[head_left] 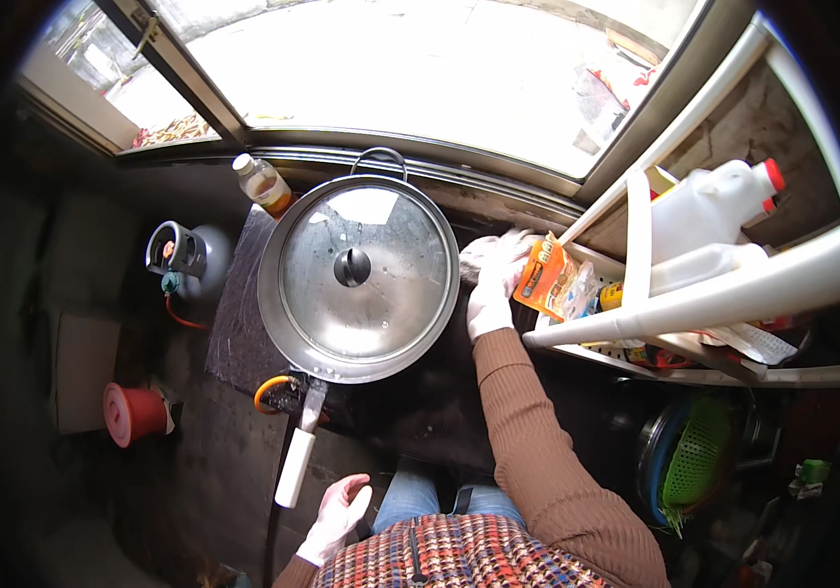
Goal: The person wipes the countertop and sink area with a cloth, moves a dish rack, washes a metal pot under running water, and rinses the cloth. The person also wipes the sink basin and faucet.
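Note:
A wide steel pan (275, 323) stands on the dark counter, covered by a glass lid (381, 304) with a black knob (352, 267). Its white-ended handle (294, 468) points toward me. Low at the counter's near side, my left hand (338, 517) is held with its fingers loosely apart and nothing in it. Stretched forward between pan and shelf, my right hand (494, 284) is closed at a greyish, crumpled-looking thing, which I cannot make out. Right beside that hand, an orange packet (543, 278) leans in the white shelf rack; whether they touch is unclear.
The white rack (694, 294) on the right holds white jugs (714, 206) with red caps. A bottle of amber liquid (265, 186) stands behind the pan, near the window. Left are a gas cylinder (206, 260) and a red bucket (141, 414); lower right, a green colander (699, 456).

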### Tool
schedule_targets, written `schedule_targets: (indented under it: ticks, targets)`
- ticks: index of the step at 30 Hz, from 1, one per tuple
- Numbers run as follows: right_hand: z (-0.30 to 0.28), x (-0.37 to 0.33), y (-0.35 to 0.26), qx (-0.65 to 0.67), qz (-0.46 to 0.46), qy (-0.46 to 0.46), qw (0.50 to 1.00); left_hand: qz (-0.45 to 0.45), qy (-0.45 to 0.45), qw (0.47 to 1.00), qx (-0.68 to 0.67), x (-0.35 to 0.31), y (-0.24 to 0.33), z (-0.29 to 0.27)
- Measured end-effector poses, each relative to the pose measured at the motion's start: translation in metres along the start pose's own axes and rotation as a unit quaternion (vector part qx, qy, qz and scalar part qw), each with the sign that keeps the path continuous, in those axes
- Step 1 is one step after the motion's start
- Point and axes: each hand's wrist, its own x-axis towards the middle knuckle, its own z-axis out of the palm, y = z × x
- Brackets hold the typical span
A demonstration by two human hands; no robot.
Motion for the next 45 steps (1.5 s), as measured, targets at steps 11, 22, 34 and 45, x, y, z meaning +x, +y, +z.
schedule_targets:
  ticks: [11,22,34,45]
  targets:
    - [0.005,0.027,-0.041,0.446,0.158,-0.062,0.879,-0.021,0.008,0.999,-0.032,0.025,-0.007,-0.035]
    - [0.044,0.006,0.035,0.3,0.063,-0.001,0.952,0.017,-0.076,0.995,0.058,0.041,0.03,-0.011]
    - [0.002,-0.056,0.008,0.419,-0.146,-0.179,0.878,0.022,-0.066,0.994,0.078,0.033,0.02,-0.01]
    - [0.031,-0.221,0.197,0.355,-0.065,-0.295,0.885,0.262,-0.071,0.956,0.116,0.062,0.048,0.092]
